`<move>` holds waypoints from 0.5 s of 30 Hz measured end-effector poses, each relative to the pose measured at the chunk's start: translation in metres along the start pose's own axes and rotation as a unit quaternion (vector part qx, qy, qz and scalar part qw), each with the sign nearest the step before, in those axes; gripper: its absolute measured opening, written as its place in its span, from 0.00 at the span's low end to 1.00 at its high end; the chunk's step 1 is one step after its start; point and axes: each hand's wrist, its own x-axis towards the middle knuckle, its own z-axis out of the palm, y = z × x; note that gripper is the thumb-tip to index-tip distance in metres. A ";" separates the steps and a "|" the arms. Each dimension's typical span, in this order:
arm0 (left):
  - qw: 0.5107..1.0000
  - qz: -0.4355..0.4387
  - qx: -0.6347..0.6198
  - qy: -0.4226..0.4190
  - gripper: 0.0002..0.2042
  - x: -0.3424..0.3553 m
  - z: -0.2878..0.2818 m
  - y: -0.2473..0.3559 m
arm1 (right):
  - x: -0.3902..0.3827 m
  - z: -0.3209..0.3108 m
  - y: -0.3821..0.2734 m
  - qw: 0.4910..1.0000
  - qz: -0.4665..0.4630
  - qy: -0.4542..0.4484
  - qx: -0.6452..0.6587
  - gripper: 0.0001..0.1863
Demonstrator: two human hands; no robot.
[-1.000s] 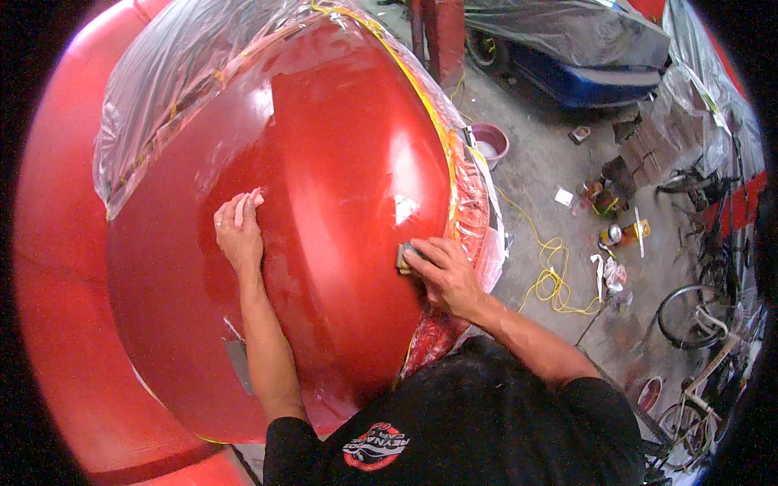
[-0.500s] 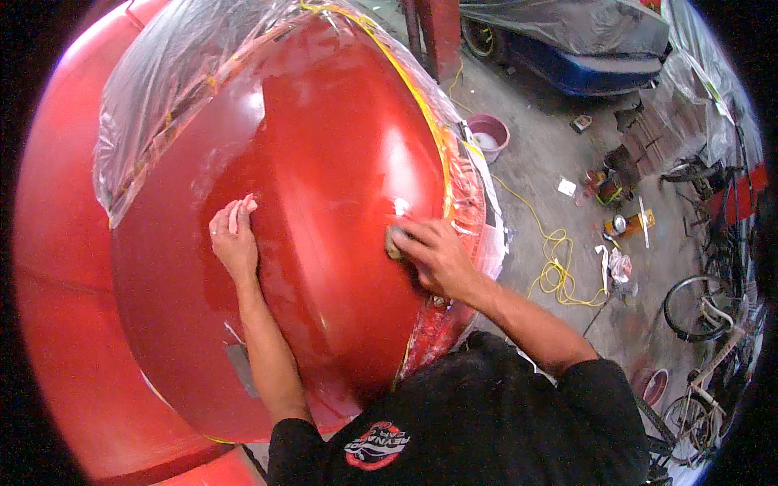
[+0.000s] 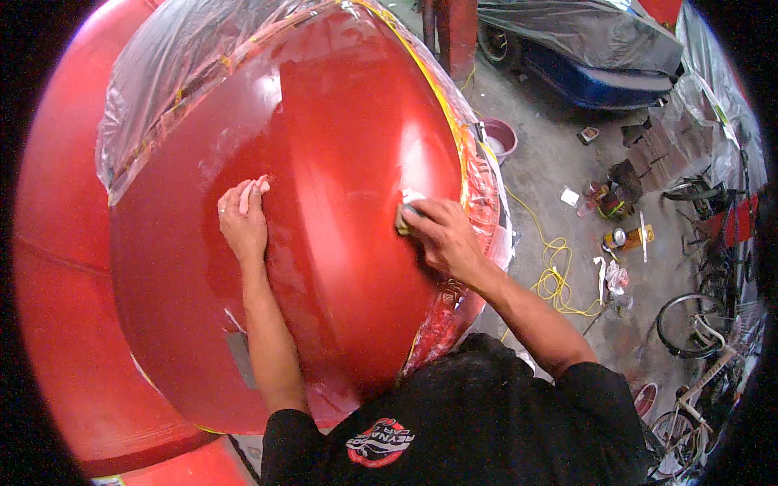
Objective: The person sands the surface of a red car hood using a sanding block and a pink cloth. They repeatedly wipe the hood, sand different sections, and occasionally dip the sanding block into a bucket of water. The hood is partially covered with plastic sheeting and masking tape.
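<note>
Grey-and-white, the small soft sanding pad [image 3: 408, 212] pinched under your right hand's [image 3: 442, 239] curled fingers [image 3: 421, 217] looks light and squashy, so grip its edges, while your left hand [image 3: 241, 220], fingers together, lies flat on the slick, stiff, glossy red car panel [image 3: 340, 162].

Bare red panel [image 3: 340, 178] between hands
</note>
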 end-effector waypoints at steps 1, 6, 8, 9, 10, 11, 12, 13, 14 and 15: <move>1.000 0.005 -0.004 -0.003 0.14 0.002 -0.001 -0.002 | -0.001 0.000 -0.001 1.000 0.002 -0.003 -0.001 0.30; 1.000 -0.009 -0.007 0.011 0.15 0.000 -0.003 -0.002 | -0.035 0.004 -0.030 0.999 -0.014 0.029 0.024 0.29; 1.000 -0.007 0.008 -0.001 0.15 0.001 -0.002 -0.007 | -0.025 0.007 -0.023 0.999 0.007 0.050 -0.012 0.26; 1.000 -0.006 0.004 -0.001 0.15 0.000 -0.001 -0.006 | -0.008 0.010 -0.015 0.996 0.033 0.074 -0.023 0.26; 1.000 -0.008 0.000 0.002 0.16 0.001 -0.002 -0.005 | 0.010 0.015 -0.009 0.993 0.055 0.098 -0.033 0.25; 1.000 -0.009 -0.004 0.006 0.16 0.001 -0.002 -0.005 | 0.020 0.017 -0.007 0.989 0.077 0.121 -0.042 0.24; 1.000 -0.008 0.002 0.003 0.16 0.000 0.000 -0.007 | 0.012 0.013 -0.015 0.990 0.086 0.095 -0.053 0.23; 1.000 -0.002 0.004 0.012 0.15 0.002 0.004 -0.003 | -0.012 0.022 -0.021 0.992 0.076 0.096 -0.041 0.23; 1.000 0.001 0.009 0.020 0.14 0.001 0.005 0.000 | -0.028 0.025 -0.044 0.994 0.065 0.080 -0.032 0.25; 0.999 0.006 0.018 0.026 0.14 0.000 0.002 0.000 | -0.036 0.028 -0.062 0.996 0.058 0.063 -0.019 0.26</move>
